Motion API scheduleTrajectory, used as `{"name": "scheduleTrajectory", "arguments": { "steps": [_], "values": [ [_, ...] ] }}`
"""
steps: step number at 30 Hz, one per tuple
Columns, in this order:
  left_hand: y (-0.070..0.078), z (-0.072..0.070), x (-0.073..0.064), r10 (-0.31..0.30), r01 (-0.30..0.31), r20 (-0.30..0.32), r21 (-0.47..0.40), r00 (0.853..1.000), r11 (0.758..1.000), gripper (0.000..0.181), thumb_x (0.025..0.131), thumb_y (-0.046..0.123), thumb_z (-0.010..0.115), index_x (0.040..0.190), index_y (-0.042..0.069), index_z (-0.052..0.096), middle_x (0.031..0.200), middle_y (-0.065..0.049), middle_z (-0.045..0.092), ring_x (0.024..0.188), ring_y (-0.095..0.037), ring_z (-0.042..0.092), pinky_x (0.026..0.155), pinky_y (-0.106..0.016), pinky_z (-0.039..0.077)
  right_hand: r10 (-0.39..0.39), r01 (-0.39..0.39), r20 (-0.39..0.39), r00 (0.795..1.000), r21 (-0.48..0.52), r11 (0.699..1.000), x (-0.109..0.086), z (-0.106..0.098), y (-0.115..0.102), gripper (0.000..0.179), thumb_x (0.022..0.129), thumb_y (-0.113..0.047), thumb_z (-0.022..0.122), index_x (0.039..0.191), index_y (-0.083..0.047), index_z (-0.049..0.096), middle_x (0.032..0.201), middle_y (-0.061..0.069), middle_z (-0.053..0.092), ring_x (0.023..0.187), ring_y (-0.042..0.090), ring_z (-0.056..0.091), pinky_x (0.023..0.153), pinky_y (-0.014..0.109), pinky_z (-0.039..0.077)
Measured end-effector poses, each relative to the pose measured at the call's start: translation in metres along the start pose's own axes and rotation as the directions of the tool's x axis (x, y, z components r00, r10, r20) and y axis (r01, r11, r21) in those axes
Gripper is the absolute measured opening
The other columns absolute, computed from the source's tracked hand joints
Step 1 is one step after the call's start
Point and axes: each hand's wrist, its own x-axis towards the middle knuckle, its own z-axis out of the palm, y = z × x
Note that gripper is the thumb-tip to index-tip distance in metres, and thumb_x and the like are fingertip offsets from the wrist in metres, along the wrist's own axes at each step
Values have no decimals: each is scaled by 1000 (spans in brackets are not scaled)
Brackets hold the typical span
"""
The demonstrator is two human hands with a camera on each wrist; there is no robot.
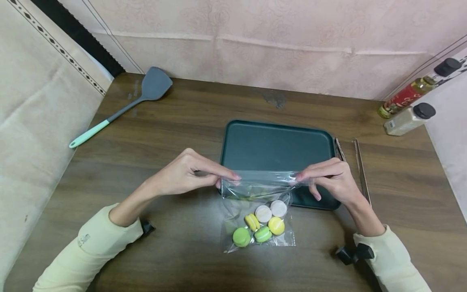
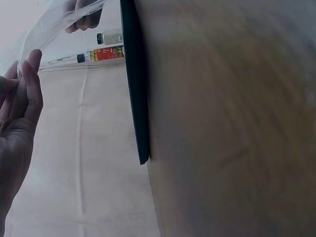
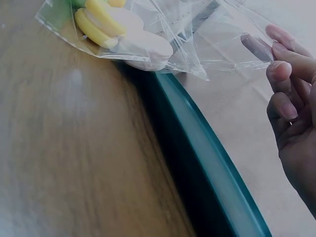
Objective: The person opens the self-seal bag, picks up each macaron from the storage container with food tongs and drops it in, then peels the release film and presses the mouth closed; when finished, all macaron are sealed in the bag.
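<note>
A clear plastic bag (image 1: 233,211) hangs between the two hands, its top edge stretched flat. Inside, near the bottom, lie several macarons: white ones (image 1: 263,213), yellow ones (image 1: 276,226) and green ones (image 1: 241,237). My left hand (image 1: 193,172) pinches the bag's upper left corner between thumb and fingers. At the upper right corner, my right hand (image 1: 330,178) pinches the film the same way. The bag overlaps the near edge of a dark green tray (image 1: 277,146) in the head view. In the right wrist view the macarons (image 3: 101,22) show through the film.
Metal tongs (image 1: 361,170) lie along the tray's right side. A spatula (image 1: 155,85) with a mint handle rests at the back left. At the back right are an oil bottle (image 1: 405,97) with a red label and a black-capped jar (image 1: 403,121).
</note>
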Motion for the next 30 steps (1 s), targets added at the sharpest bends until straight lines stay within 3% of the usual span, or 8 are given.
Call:
{"name": "scheduleTrajectory", "arguments": {
  "steps": [8,10,14,17,19,21,25,30],
  "values": [
    [2,0,1,-9,9,-1,18,1000,1000,34,98,-16,64,121,1,82,123,-12,82,105,-18,81,74,-28,63,13,-10,48,999,-52,999,1,-3,-5,23,109,6,60,124,10,77,129,10,80,51,13,58,43,25,43],
    [3,0,1,2,-1,-5,30,1000,1000,36,96,-16,63,120,2,83,122,-11,82,106,-18,81,67,-24,58,15,-12,56,998,-65,998,2,-3,-7,23,109,6,60,125,10,77,127,10,80,51,13,59,44,24,43],
    [3,0,2,54,-52,-16,103,998,993,38,92,-14,63,118,4,83,121,-9,83,93,-14,80,56,-17,40,19,-12,72,997,-96,995,5,-3,-11,21,109,7,60,120,9,77,120,10,82,53,12,59,47,21,43],
    [5,2,3,91,-83,-39,172,995,982,33,92,-9,68,116,5,84,118,-7,84,95,-16,81,67,-14,53,2,11,94,996,-140,990,7,-3,-16,20,107,10,59,114,9,77,113,13,81,56,11,61,51,21,46],
    [7,4,4,97,-82,-67,200,993,976,27,93,-7,73,114,5,85,115,-6,84,105,-19,82,83,-21,62,-16,34,113,993,-157,987,9,-2,-19,25,101,17,55,110,9,77,111,15,81,57,10,62,52,22,49],
    [10,8,5,91,-68,-97,225,991,972,23,92,-5,78,111,6,85,112,-5,85,108,-22,82,94,-31,64,-30,53,125,992,-182,982,10,-2,-21,33,94,22,49,108,9,76,113,16,82,57,10,62,53,21,49],
    [15,15,6,63,-19,-146,281,987,959,18,91,-5,83,106,5,85,107,-4,84,105,-20,82,92,-34,65,-37,68,139,990,-228,971,12,-2,-23,44,84,24,42,107,9,76,117,14,82,56,8,60,54,16,48],
    [19,21,6,12,52,-186,339,982,939,16,93,-7,82,104,5,81,104,-4,83,96,-15,79,83,-34,66,-32,72,141,990,-290,954,12,-4,-24,34,98,14,45,108,6,77,115,13,83,57,5,60,55,16,48]
  ]
}}
